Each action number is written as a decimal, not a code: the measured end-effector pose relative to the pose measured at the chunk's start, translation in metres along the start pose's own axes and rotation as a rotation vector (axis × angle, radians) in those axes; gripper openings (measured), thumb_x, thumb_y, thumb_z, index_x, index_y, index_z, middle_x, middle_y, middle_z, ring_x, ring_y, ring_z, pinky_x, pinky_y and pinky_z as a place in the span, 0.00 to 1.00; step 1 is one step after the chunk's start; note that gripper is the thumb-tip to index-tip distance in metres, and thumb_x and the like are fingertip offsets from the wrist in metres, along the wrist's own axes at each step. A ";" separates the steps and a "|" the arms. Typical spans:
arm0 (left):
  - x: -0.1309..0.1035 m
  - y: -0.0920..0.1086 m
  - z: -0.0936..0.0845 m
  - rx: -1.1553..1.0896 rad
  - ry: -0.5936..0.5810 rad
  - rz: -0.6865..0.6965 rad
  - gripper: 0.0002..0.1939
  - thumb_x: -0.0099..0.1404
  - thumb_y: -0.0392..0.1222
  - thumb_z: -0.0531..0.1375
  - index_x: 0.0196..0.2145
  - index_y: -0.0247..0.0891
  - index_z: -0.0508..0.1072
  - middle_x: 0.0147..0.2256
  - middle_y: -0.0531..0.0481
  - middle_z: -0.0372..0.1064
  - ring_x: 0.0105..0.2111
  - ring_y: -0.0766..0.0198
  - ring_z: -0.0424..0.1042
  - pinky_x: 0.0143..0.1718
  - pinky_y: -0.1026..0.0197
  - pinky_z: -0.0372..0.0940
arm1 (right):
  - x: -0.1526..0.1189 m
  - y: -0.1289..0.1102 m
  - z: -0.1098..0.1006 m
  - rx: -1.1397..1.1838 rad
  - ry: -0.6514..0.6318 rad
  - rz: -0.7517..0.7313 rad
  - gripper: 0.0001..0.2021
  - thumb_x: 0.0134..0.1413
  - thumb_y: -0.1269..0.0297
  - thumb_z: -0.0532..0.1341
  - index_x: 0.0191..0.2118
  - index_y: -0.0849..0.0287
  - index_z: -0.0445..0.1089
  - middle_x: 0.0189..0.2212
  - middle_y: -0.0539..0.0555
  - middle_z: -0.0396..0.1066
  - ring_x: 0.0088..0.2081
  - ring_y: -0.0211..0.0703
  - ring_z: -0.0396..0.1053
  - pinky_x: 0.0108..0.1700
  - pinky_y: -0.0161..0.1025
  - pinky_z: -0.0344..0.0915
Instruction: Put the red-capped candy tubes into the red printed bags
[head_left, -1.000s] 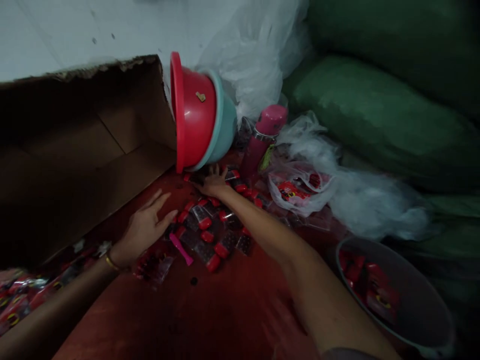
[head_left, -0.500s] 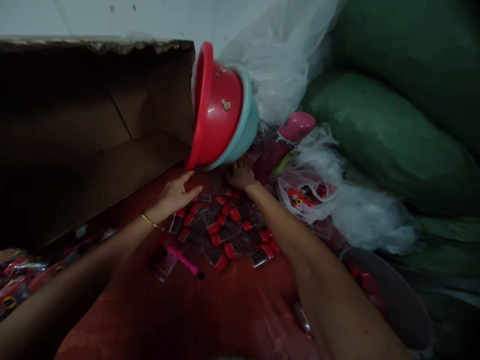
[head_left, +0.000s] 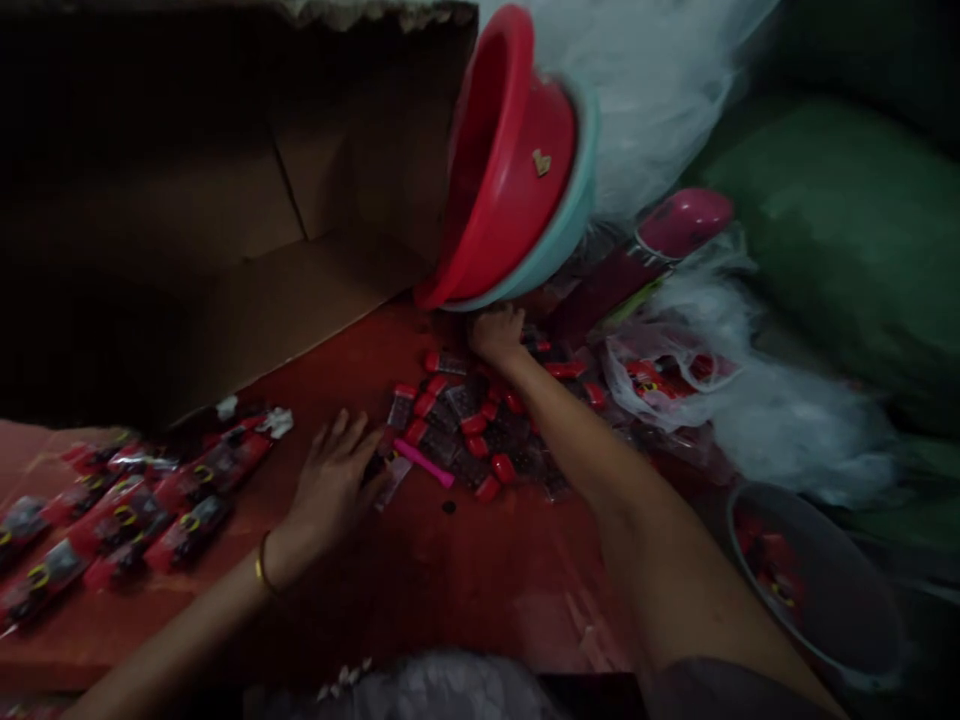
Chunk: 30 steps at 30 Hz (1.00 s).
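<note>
Taking the pile of packets as the clock's centre, grey patterned cloth (head_left: 450, 690) shows at six, along the near edge of the red tabletop (head_left: 450, 585). The grey bucket (head_left: 847, 600) stands at four, red packages (head_left: 780, 575) inside. The left hand (head_left: 330, 490), a gold-coloured bracelet (head_left: 261, 562) at its wrist, is at eight, palm down and fingers spread wide — I cannot tell whether it touches the tabletop. Red-and-clear wrapped packages (head_left: 124, 520) lie farther out at nine. A black disc (head_left: 448, 507) sits just below the pink plastic stick (head_left: 424, 463), which lies on the pile's near-left edge.

The red-ended clear packets (head_left: 465, 405) lie heaped in the middle. At twelve, the right hand (head_left: 499, 332) reaches their far edge, fingers bent; whether it grips anything I cannot tell. Toward three lies a clear plastic bag (head_left: 619, 385) with red packets inside. The pink thermos (head_left: 682, 225) is at two, the open cardboard box (head_left: 337, 290) at ten. Beyond twelve, a red basin (head_left: 536, 205) nests in a light-blue basin (head_left: 581, 190) — both tipped sideways. Green sacks (head_left: 855, 210) rise farthest, at two.
</note>
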<state>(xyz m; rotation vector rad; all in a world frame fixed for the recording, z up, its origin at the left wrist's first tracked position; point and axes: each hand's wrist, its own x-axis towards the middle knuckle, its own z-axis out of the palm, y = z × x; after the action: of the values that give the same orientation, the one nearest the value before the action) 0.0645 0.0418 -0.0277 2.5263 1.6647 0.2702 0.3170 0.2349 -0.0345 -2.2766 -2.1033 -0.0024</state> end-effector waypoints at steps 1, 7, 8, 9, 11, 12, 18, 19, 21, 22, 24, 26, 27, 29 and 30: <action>-0.003 -0.002 0.001 0.009 -0.012 0.011 0.20 0.64 0.47 0.54 0.53 0.41 0.69 0.58 0.40 0.61 0.61 0.43 0.52 0.58 0.40 0.54 | 0.005 0.002 0.001 -0.003 0.001 0.034 0.21 0.58 0.66 0.47 0.47 0.72 0.71 0.50 0.73 0.67 0.55 0.64 0.56 0.53 0.58 0.49; -0.017 -0.017 0.000 0.031 -0.028 0.074 0.16 0.65 0.43 0.54 0.49 0.47 0.72 0.54 0.44 0.66 0.60 0.43 0.55 0.57 0.37 0.52 | -0.012 -0.006 -0.011 -0.007 0.103 0.186 0.30 0.61 0.55 0.44 0.57 0.79 0.59 0.55 0.76 0.60 0.56 0.68 0.55 0.54 0.63 0.46; -0.019 -0.017 0.000 0.038 -0.018 0.083 0.16 0.65 0.43 0.54 0.49 0.47 0.72 0.54 0.43 0.66 0.60 0.43 0.55 0.58 0.38 0.52 | -0.028 -0.014 -0.014 -0.004 0.107 0.110 0.30 0.62 0.53 0.43 0.57 0.77 0.60 0.55 0.75 0.60 0.57 0.67 0.55 0.55 0.63 0.45; -0.020 -0.017 0.000 0.045 -0.013 0.090 0.16 0.65 0.43 0.54 0.49 0.47 0.72 0.54 0.43 0.66 0.60 0.43 0.55 0.58 0.38 0.52 | -0.047 -0.023 -0.015 0.006 0.101 0.000 0.31 0.62 0.52 0.42 0.57 0.74 0.60 0.57 0.73 0.59 0.58 0.65 0.53 0.56 0.62 0.45; -0.022 -0.016 0.000 0.058 -0.011 0.095 0.16 0.65 0.42 0.53 0.49 0.46 0.73 0.53 0.43 0.66 0.60 0.43 0.55 0.58 0.38 0.52 | -0.088 -0.041 -0.012 0.040 0.025 -0.222 0.33 0.61 0.46 0.42 0.61 0.66 0.55 0.62 0.68 0.52 0.62 0.63 0.48 0.58 0.61 0.44; -0.023 -0.016 0.000 0.063 -0.011 0.096 0.16 0.65 0.42 0.53 0.48 0.45 0.73 0.53 0.42 0.67 0.60 0.43 0.55 0.58 0.38 0.52 | -0.108 -0.048 -0.009 0.056 -0.039 -0.348 0.34 0.60 0.43 0.43 0.63 0.63 0.53 0.63 0.67 0.50 0.63 0.62 0.45 0.59 0.61 0.44; -0.024 -0.017 -0.001 0.080 0.012 0.089 0.15 0.64 0.43 0.55 0.48 0.48 0.74 0.53 0.43 0.67 0.59 0.41 0.55 0.58 0.37 0.51 | -0.153 -0.046 0.013 0.056 0.043 -0.678 0.33 0.59 0.42 0.47 0.64 0.57 0.51 0.62 0.64 0.53 0.64 0.59 0.43 0.61 0.62 0.35; -0.025 -0.018 -0.002 0.086 0.016 0.085 0.16 0.64 0.43 0.55 0.48 0.49 0.74 0.53 0.43 0.67 0.59 0.40 0.55 0.58 0.37 0.51 | -0.153 -0.041 0.014 0.060 0.088 -0.688 0.34 0.58 0.42 0.48 0.63 0.58 0.53 0.61 0.65 0.53 0.64 0.60 0.44 0.61 0.62 0.35; -0.026 -0.019 -0.003 0.088 0.024 0.086 0.16 0.64 0.43 0.55 0.48 0.49 0.74 0.53 0.44 0.67 0.59 0.41 0.56 0.57 0.36 0.51 | -0.157 -0.033 0.011 0.074 0.171 -0.720 0.34 0.56 0.41 0.50 0.59 0.63 0.60 0.58 0.66 0.57 0.61 0.61 0.49 0.60 0.62 0.37; -0.026 -0.020 -0.004 0.080 0.032 0.088 0.15 0.64 0.43 0.55 0.47 0.49 0.74 0.52 0.44 0.67 0.59 0.41 0.56 0.58 0.37 0.51 | -0.162 -0.031 0.008 0.080 0.194 -0.735 0.32 0.56 0.42 0.52 0.55 0.64 0.65 0.55 0.65 0.62 0.57 0.60 0.53 0.59 0.60 0.40; -0.027 -0.018 -0.005 0.051 0.066 0.089 0.15 0.65 0.43 0.54 0.46 0.48 0.75 0.52 0.45 0.68 0.58 0.44 0.58 0.58 0.38 0.51 | -0.179 -0.030 0.003 0.072 0.188 -0.733 0.23 0.57 0.48 0.54 0.44 0.63 0.72 0.44 0.62 0.70 0.48 0.55 0.61 0.54 0.54 0.49; -0.026 -0.015 -0.003 0.026 0.115 0.079 0.15 0.66 0.45 0.52 0.45 0.46 0.75 0.52 0.46 0.69 0.58 0.45 0.58 0.58 0.40 0.50 | -0.199 -0.035 0.000 0.046 0.148 -0.667 0.14 0.59 0.58 0.55 0.36 0.63 0.73 0.34 0.60 0.71 0.39 0.50 0.63 0.45 0.48 0.55; -0.025 -0.013 -0.002 0.023 0.134 0.073 0.15 0.66 0.46 0.51 0.44 0.44 0.76 0.51 0.46 0.69 0.58 0.45 0.58 0.58 0.40 0.50 | -0.209 -0.039 -0.001 0.037 0.128 -0.623 0.12 0.59 0.62 0.55 0.34 0.63 0.72 0.32 0.59 0.71 0.38 0.48 0.64 0.42 0.46 0.55; -0.023 -0.010 0.003 0.037 0.147 0.062 0.16 0.66 0.47 0.52 0.43 0.42 0.76 0.50 0.43 0.70 0.57 0.43 0.59 0.58 0.39 0.50 | -0.224 -0.045 -0.001 0.065 0.078 -0.543 0.09 0.57 0.65 0.55 0.33 0.62 0.72 0.31 0.59 0.71 0.37 0.48 0.65 0.41 0.44 0.56; -0.022 -0.010 0.006 0.048 0.146 0.054 0.16 0.65 0.48 0.53 0.43 0.41 0.76 0.50 0.42 0.70 0.57 0.42 0.59 0.57 0.39 0.51 | -0.227 -0.046 -0.002 0.091 0.052 -0.509 0.08 0.56 0.65 0.56 0.32 0.61 0.72 0.31 0.58 0.72 0.37 0.47 0.66 0.42 0.44 0.57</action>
<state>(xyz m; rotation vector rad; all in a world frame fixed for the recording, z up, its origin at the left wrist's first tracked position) 0.0486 0.0255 -0.0370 2.6482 1.6723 0.4345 0.2529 0.0126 -0.0383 -1.6179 -2.5264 0.0164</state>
